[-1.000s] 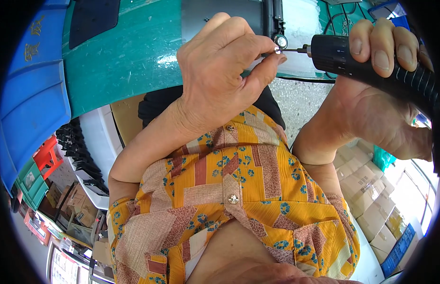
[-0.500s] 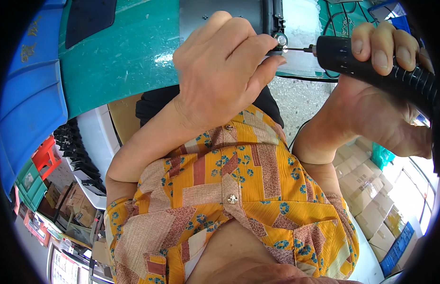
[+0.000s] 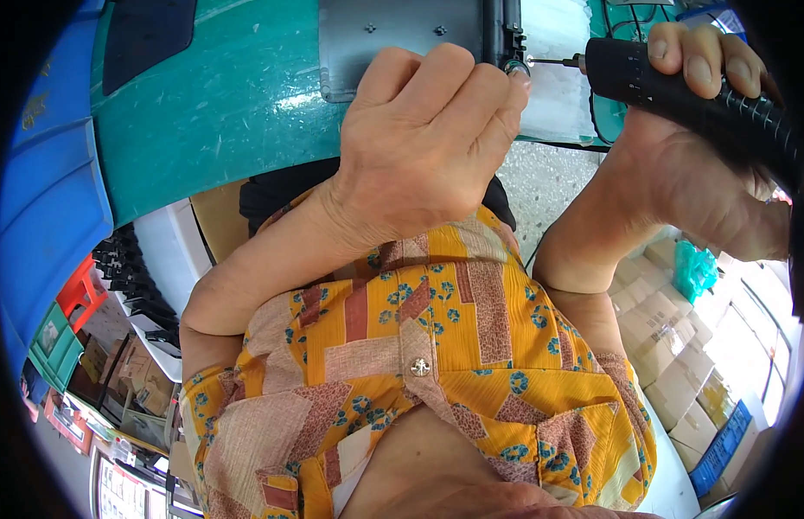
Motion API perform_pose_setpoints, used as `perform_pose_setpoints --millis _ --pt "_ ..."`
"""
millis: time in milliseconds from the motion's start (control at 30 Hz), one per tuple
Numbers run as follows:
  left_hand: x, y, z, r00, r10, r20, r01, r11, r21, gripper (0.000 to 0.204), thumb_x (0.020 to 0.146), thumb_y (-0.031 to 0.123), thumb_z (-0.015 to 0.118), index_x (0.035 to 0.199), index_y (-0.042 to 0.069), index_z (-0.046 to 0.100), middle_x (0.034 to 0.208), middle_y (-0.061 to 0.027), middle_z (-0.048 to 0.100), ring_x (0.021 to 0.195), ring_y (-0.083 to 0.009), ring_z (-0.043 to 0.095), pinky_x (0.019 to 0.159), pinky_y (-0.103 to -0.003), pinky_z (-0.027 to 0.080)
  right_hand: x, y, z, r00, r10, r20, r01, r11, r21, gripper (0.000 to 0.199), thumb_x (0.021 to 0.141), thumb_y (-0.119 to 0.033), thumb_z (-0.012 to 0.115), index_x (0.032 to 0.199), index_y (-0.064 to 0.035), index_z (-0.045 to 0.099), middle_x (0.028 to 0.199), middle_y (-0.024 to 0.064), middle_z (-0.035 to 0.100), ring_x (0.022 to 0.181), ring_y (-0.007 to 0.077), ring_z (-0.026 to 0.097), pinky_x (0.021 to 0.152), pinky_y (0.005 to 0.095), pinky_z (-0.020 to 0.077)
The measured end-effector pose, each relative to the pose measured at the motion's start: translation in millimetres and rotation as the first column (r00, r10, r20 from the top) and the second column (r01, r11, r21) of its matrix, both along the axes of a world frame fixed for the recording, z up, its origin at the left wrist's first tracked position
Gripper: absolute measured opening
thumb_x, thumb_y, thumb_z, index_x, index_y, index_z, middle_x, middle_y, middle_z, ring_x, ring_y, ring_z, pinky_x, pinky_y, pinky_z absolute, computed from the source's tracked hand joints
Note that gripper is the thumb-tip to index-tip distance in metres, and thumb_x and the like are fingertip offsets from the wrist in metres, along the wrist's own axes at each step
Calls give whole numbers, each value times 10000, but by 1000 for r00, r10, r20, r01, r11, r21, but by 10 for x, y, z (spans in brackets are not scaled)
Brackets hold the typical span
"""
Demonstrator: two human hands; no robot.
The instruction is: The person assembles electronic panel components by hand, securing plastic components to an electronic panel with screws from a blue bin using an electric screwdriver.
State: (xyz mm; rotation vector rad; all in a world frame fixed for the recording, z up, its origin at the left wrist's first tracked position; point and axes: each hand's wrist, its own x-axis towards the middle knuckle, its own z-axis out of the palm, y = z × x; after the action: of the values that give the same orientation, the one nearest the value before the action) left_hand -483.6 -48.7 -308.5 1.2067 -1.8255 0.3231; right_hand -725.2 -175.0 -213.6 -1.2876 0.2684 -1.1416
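Head cam: right hand (image 3: 679,164) wrapped tight round a black electric screwdriver (image 3: 679,86), left hand (image 3: 428,147) pinching a small ring-shaped part (image 3: 513,67) at its bit, on the far green table (image 3: 220,112).

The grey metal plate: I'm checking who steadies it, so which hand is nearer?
Left. The left hand overlaps the grey metal plate at its lower right edge; the right hand grips the black screwdriver off to its right.

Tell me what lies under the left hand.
Under the left hand lie the green table and the edge of a grey metal plate. Its fingertips meet a black part by the driver bit. Whatever they pinch is covered.
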Motion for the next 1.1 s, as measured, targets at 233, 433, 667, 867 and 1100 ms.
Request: perform_pose_setpoints --millis 233,433,667,867,1100 --pt "-71 -76 -46 1000 -11 -5 10 997 -78 388 662 139 781 1038 47 756 772 10 564 705 -196 548 657 -358 402 279 -8 -104 1000 -4 -15 4 1000 -6 879 704 -837 656 1182 -99 635 1001 73 580 829 226 565 777 417 439" --pt "-34 -128 -3 993 -13 -114 8 999 -41 291 623 73 789 912 77 755 729 6 537 678 -194 536 612 -341 392 321 -24 -103 1000 11 -14 -11 1000 -12 879 699 -838 657 1177 -101 637 1001 72 580 828 225 566 777 417 439" --pt "-4 -171 375 987 -48 -150 59 996 72 304 596 9 823 876 98 744 741 9 562 666 -200 533 597 -336 402 220 35 -81 1000 -3 7 3 1000 -21 878 694 -840 659 1171 -104 640 1000 70 581 828 225 567 778 416 439" --pt "-54 -186 268 990 -9 -139 20 997 81 297 611 -1 837 874 95 738 741 -1 563 663 -206 532 585 -337 413 241 78 -87 999 -27 35 28 999 -27 877 689 -842 660 1167 -106 642 999 68 582 827 225 567 778 416 438" --pt "-60 -190 87 985 45 -167 -37 998 49 286 625 -16 829 869 92 726 740 -10 552 655 -210 530 558 -329 412 343 100 -210 998 -30 62 32 999 -34 876 684 -844 661 1161 -109 645 998 66 583 826 225 568 778 416 438"
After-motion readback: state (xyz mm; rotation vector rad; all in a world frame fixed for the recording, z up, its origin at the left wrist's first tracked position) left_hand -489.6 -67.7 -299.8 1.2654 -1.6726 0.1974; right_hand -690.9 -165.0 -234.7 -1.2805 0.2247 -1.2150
